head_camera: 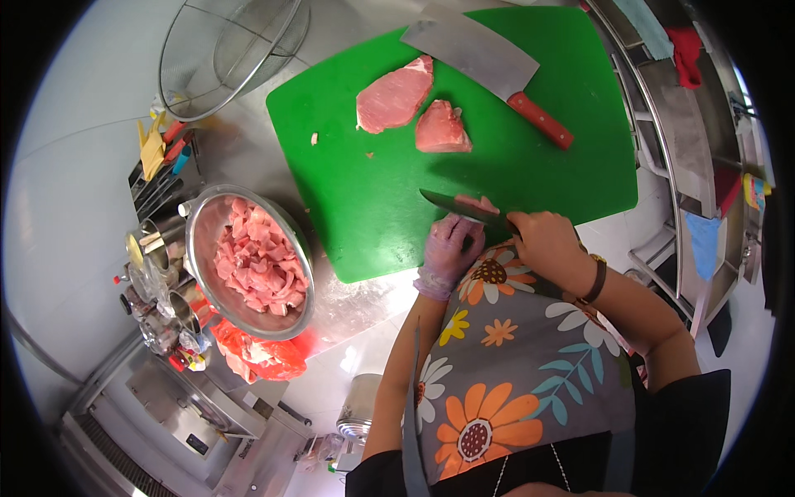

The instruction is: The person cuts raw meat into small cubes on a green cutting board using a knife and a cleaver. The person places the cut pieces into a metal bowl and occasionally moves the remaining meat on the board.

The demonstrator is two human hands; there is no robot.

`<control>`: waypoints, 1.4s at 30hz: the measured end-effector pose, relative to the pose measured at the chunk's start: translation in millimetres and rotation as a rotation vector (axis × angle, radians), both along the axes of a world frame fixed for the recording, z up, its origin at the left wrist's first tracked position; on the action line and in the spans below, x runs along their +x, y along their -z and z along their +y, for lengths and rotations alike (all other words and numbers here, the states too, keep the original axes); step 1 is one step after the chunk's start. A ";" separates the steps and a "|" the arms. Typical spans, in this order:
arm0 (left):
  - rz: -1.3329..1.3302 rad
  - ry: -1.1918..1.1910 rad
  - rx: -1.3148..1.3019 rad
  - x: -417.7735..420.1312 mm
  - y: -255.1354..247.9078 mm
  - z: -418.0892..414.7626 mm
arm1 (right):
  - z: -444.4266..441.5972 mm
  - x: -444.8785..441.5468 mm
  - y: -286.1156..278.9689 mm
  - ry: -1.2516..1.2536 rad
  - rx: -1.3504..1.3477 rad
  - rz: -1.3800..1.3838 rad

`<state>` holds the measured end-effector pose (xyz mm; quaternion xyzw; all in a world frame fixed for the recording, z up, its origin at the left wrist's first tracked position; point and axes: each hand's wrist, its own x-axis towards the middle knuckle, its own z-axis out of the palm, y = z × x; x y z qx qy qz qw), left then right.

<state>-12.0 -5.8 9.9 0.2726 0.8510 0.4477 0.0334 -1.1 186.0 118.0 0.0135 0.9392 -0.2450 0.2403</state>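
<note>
My right hand [549, 248] is closed around the handle of a kitchen knife [447, 202], whose blade points left over a piece of raw meat [477, 204] at the near edge of the green cutting board [360, 217]. In a thin glove, my left hand [452, 245] presses on that meat with bent fingertips, close beside the blade, which partly hides the meat. Farther up the board lie a flat meat slice [397, 96] and a thicker chunk of meat [442, 129]. A cleaver [478, 53] with a red handle rests at the board's far side.
Left of the board, a metal bowl [192, 248] holds cut meat pieces, with a red plastic bag [279, 360] below it. A wire mesh basket [233, 59] stands at the upper left, near a knife rack [149, 192]. Metal shelving [671, 124] is on the right.
</note>
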 end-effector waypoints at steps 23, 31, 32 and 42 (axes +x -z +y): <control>0.149 -0.030 0.015 -1.3 -3.0 5.1 | -22.2 5.5 27.5 -0.035 0.036 0.012; -0.094 0.049 0.038 7.1 7.2 -12.5 | -6.3 2.3 8.9 -0.023 0.005 -0.021; -0.042 0.042 0.008 11.0 8.5 -13.8 | -5.1 11.5 5.6 -0.029 0.019 -0.022; 0.033 0.028 0.021 4.2 -5.0 -5.9 | 10.9 35.7 -8.3 -0.051 0.097 -0.066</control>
